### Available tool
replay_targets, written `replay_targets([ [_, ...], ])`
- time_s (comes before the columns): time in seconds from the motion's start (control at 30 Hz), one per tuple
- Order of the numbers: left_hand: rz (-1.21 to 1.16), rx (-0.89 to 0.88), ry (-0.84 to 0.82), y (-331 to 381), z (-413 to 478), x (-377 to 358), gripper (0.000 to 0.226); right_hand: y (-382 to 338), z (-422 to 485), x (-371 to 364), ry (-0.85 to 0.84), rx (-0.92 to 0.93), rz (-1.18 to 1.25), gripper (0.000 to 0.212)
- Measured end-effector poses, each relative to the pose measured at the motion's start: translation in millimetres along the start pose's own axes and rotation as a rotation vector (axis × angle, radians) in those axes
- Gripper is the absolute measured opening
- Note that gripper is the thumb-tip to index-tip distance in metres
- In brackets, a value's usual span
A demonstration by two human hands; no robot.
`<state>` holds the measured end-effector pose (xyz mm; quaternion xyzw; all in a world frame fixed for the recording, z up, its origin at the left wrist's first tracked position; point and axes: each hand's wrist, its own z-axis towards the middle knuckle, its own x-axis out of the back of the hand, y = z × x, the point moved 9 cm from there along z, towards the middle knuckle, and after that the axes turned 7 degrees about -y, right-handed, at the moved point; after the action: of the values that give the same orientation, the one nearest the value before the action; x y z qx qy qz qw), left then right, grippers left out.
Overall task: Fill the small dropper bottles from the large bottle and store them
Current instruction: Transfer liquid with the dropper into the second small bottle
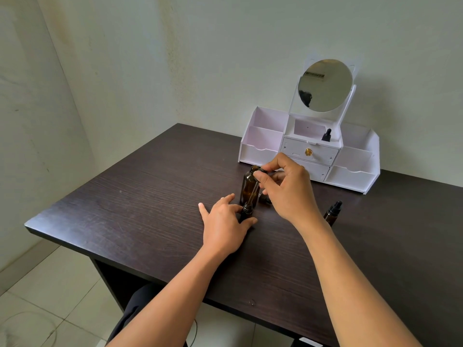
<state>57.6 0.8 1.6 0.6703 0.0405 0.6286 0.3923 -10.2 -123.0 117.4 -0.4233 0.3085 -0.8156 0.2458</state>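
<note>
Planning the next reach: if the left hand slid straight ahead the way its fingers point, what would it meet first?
Probably the large amber bottle, just beyond the small bottle the left hand grips; depth is uncertain.

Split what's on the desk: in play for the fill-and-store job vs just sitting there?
In play:
large amber bottle
open small dropper bottle, held by left hand
dropper in right hand
capped dropper bottle
stored dropper bottle
white organizer

Idle:
round mirror

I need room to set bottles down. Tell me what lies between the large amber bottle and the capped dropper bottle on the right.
In the head view, the right hand and wrist cross between large amber bottle and capped dropper bottle; a small dark item, partly hidden, sits under the hand.
</note>
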Motion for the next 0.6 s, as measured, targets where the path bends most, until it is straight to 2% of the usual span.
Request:
replay_targets([
  [0.07,-0.002,0.0,-0.002,0,0,0,0.048,-5,2,6,0.035,0.026,0.036,0.017],
  [0.3,-0.017,0.001,-0.007,-1,0,-1,0.048,-36,17,47,0.327,0.182,0.112,0.022],
  [0.6,-0.008,0.005,-0.007,-2,1,-1,0.049,-40,31,36,0.282,0.245,-0.004,0.023],
])
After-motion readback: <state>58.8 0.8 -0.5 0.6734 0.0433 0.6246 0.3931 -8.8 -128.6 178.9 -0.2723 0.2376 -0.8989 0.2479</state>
